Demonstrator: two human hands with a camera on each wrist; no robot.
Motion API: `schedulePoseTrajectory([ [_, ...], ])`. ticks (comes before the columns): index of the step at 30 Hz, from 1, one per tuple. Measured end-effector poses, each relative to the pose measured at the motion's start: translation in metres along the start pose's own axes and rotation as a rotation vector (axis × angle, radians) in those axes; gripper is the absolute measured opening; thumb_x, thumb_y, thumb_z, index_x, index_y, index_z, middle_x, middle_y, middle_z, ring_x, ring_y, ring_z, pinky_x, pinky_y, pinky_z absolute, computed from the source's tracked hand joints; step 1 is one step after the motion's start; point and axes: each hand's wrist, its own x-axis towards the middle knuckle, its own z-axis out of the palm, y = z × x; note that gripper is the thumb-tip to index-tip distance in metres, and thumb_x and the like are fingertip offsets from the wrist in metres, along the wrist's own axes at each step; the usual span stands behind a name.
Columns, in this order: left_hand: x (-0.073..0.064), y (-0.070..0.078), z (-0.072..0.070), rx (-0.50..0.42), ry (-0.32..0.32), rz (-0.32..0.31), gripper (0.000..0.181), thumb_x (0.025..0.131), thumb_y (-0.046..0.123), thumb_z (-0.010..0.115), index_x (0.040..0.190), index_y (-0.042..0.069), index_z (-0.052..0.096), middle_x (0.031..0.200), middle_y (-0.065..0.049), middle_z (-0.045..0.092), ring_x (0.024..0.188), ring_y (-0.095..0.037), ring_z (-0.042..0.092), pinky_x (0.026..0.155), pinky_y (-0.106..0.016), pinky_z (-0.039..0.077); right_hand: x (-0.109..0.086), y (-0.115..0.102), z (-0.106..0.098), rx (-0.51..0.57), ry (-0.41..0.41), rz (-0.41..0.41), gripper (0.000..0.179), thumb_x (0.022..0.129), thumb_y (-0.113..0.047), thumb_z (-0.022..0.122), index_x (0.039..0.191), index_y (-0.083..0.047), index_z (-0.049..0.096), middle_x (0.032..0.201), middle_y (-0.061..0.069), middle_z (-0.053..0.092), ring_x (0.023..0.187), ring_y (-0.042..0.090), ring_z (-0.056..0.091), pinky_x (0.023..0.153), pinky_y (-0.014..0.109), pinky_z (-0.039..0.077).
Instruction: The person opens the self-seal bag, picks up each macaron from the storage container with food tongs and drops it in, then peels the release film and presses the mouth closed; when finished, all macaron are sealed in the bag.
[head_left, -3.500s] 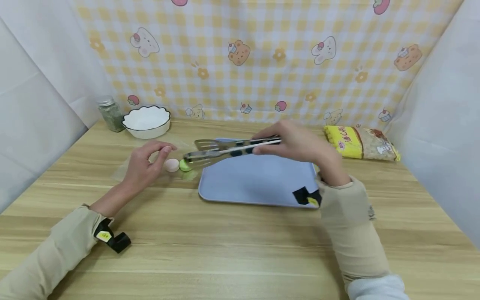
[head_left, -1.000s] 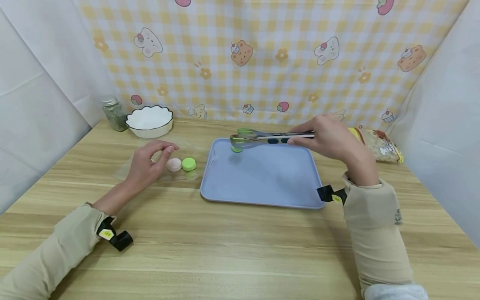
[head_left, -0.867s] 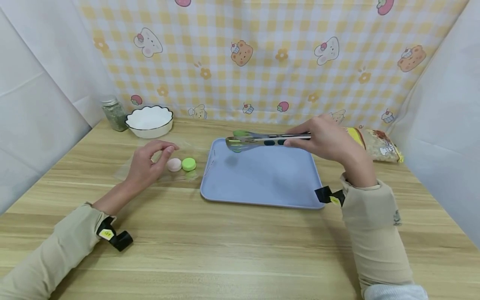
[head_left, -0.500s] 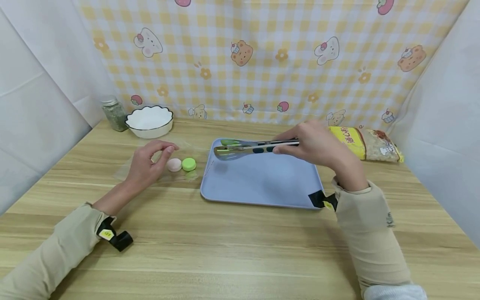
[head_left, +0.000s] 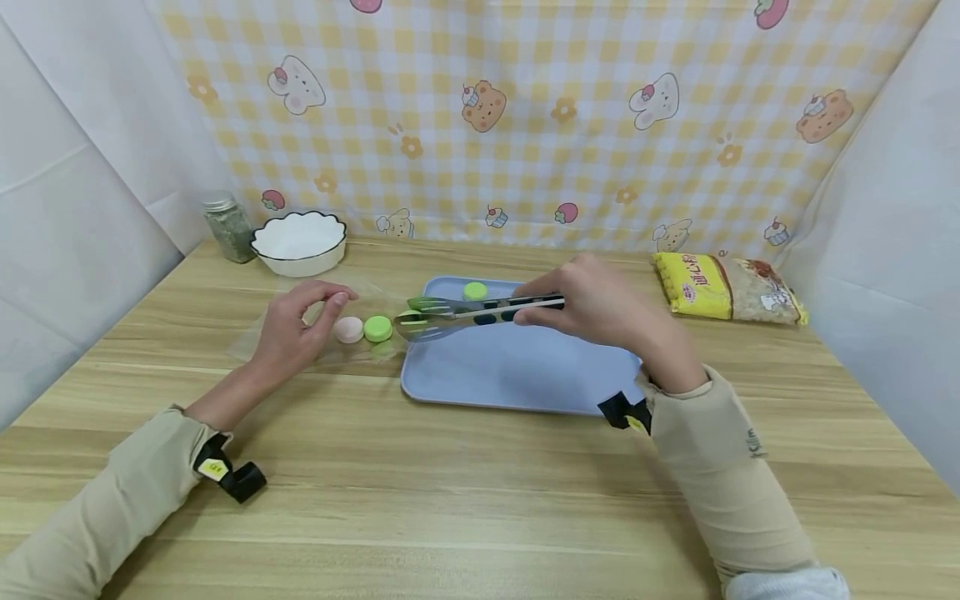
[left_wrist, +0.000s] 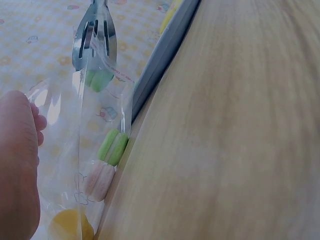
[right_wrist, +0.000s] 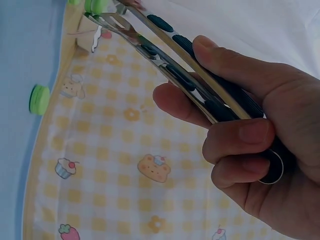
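Observation:
My left hand (head_left: pixel 296 329) pinches the upper film of a clear plastic bag (left_wrist: pixel 62 160) lying on the table. Inside the bag are a green macaron (head_left: pixel 378 328), a pale pink macaron (head_left: pixel 348 329) and a yellow macaron (left_wrist: pixel 70 225). My right hand (head_left: pixel 592 300) grips slotted metal tongs (head_left: pixel 487 313) by their dark-padded arms. Between the tong tips is another green macaron (left_wrist: pixel 98 81), raised above the table at the bag's right end. One more green macaron (head_left: pixel 475 291) sits at the back left of the blue tray (head_left: pixel 517 371).
A white scalloped bowl (head_left: pixel 297 243) and a glass jar of dried herbs (head_left: pixel 228 227) stand at the back left. A yellow food packet (head_left: pixel 727 287) lies at the back right. A checked curtain (head_left: pixel 525 150) hangs behind the wooden table (head_left: pixel 420 500).
The tongs were over the bag, then over the tray's back left, and have swung left to the bag again with a green macaron. The tray's macaron is uncovered. My left hand stays still.

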Motion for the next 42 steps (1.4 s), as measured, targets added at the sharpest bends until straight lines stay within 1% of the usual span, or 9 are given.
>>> schedulePoseTrajectory([
  [3,0.000,-0.001,0.000,0.000,-0.014,-0.003,0.010,0.087,-0.005,0.059,0.092,-0.003,0.068,0.088,-0.011,0.068,0.086,-0.009,0.058,0.073,-0.022,0.041,0.003,-0.003,0.005,-0.020,0.001,-0.019,0.030,0.086,-0.030,0.068,0.107,-0.010,0.071,0.058,-0.007,0.060,0.043,0.005,0.042,0.046,0.026,0.036],
  [6,0.000,-0.001,0.000,0.002,-0.009,-0.001,0.010,0.088,-0.004,0.059,0.092,-0.003,0.068,0.088,-0.011,0.068,0.085,-0.008,0.058,0.071,-0.022,0.041,0.007,-0.006,0.012,-0.048,-0.002,-0.042,0.031,0.087,-0.032,0.066,0.109,-0.011,0.070,0.050,-0.009,0.051,0.041,0.006,0.039,0.046,0.026,0.035],
  [8,0.000,-0.002,0.000,0.000,-0.008,0.000,0.010,0.088,-0.003,0.059,0.092,-0.003,0.068,0.088,-0.011,0.068,0.085,-0.009,0.058,0.072,-0.021,0.040,0.010,-0.007,0.016,-0.053,0.000,-0.063,0.031,0.088,-0.032,0.065,0.110,-0.012,0.070,0.049,-0.009,0.049,0.041,0.006,0.037,0.047,0.025,0.034],
  [11,0.000,-0.001,0.001,0.004,-0.005,0.003,0.010,0.087,-0.004,0.059,0.091,-0.002,0.069,0.087,-0.010,0.068,0.085,-0.009,0.059,0.072,-0.020,0.040,0.013,-0.009,0.023,-0.045,0.023,-0.109,0.029,0.087,-0.031,0.066,0.108,-0.010,0.071,0.054,-0.008,0.054,0.042,0.005,0.038,0.047,0.025,0.035],
  [14,0.000,-0.001,0.000,0.008,-0.007,0.003,0.011,0.087,-0.005,0.059,0.091,-0.002,0.069,0.088,-0.009,0.068,0.086,-0.010,0.059,0.072,-0.021,0.040,0.015,-0.011,0.027,-0.033,0.039,-0.129,0.028,0.087,-0.030,0.066,0.107,-0.010,0.071,0.057,-0.006,0.058,0.043,0.003,0.040,0.048,0.025,0.037],
  [20,0.000,0.001,-0.001,0.002,0.002,0.014,0.012,0.085,-0.007,0.060,0.091,-0.002,0.069,0.088,-0.009,0.068,0.087,-0.011,0.060,0.075,-0.018,0.040,0.023,-0.016,0.034,-0.042,0.026,-0.132,0.028,0.087,-0.031,0.066,0.106,-0.012,0.071,0.064,-0.004,0.064,0.045,0.002,0.045,0.051,0.025,0.040],
  [29,0.000,0.001,-0.001,-0.014,-0.001,0.032,0.012,0.086,-0.005,0.060,0.092,-0.002,0.070,0.088,-0.010,0.068,0.088,-0.010,0.060,0.078,-0.018,0.041,0.041,-0.023,0.049,0.009,0.024,-0.200,0.027,0.088,-0.028,0.065,0.105,-0.009,0.071,0.080,0.000,0.069,0.049,0.002,0.047,0.052,0.022,0.040],
  [37,0.001,0.000,-0.001,-0.012,-0.012,0.035,0.012,0.086,-0.005,0.059,0.091,-0.002,0.069,0.088,-0.010,0.068,0.085,-0.010,0.059,0.077,-0.018,0.041,0.051,-0.031,0.052,0.039,0.005,-0.185,0.028,0.089,-0.028,0.064,0.107,-0.009,0.071,0.081,0.000,0.069,0.048,0.003,0.047,0.051,0.021,0.039],
  [42,0.001,0.001,-0.001,-0.002,-0.013,0.024,0.011,0.086,-0.006,0.059,0.091,-0.003,0.069,0.087,-0.010,0.068,0.086,-0.015,0.060,0.077,-0.017,0.041,0.056,-0.034,0.055,0.014,-0.013,-0.195,0.027,0.089,-0.029,0.064,0.107,-0.009,0.071,0.086,0.001,0.070,0.050,0.003,0.050,0.053,0.021,0.041],
])
